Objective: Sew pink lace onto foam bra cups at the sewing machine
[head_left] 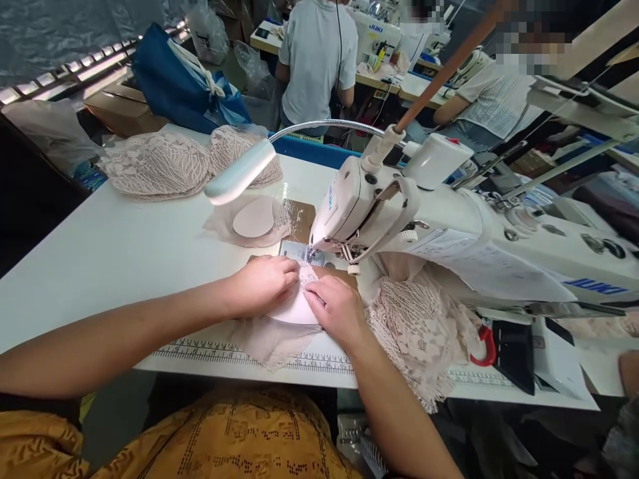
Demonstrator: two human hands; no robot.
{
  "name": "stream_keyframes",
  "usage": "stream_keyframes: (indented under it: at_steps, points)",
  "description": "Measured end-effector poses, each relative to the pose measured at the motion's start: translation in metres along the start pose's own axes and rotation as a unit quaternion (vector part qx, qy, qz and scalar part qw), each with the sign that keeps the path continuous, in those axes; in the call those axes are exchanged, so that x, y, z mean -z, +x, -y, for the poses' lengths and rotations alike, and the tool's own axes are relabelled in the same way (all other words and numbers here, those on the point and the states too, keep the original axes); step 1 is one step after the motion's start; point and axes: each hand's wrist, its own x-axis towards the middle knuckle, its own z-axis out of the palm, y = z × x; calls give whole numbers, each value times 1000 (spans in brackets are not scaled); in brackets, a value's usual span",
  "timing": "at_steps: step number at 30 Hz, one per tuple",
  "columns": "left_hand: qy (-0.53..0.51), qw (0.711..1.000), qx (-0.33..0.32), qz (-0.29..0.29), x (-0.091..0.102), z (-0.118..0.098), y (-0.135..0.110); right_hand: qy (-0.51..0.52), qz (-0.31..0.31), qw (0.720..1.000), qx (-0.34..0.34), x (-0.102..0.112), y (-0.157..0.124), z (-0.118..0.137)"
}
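Pale textured lace with a smooth, rounded white piece, just before the metal presser foot, left hand and right hand resting on it, fingers bent, any pinch impossible to tell, glossy sewing machine, flat white table

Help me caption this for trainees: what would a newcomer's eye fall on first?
Probably the white sewing machine, reaching in from the right, a lamp to its left. Next, the left hand and right hand, close together on a white piece just in front of the machine's needle end. Then the lace pile at the table's far side and the lace bundle right of the hands.
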Motion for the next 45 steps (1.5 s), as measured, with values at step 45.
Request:
stream_keyframes:
  at_steps: [45]
  points:
    - [81,986,-144,17,2,26,16,9,-7,994,-104,3,9,-2]
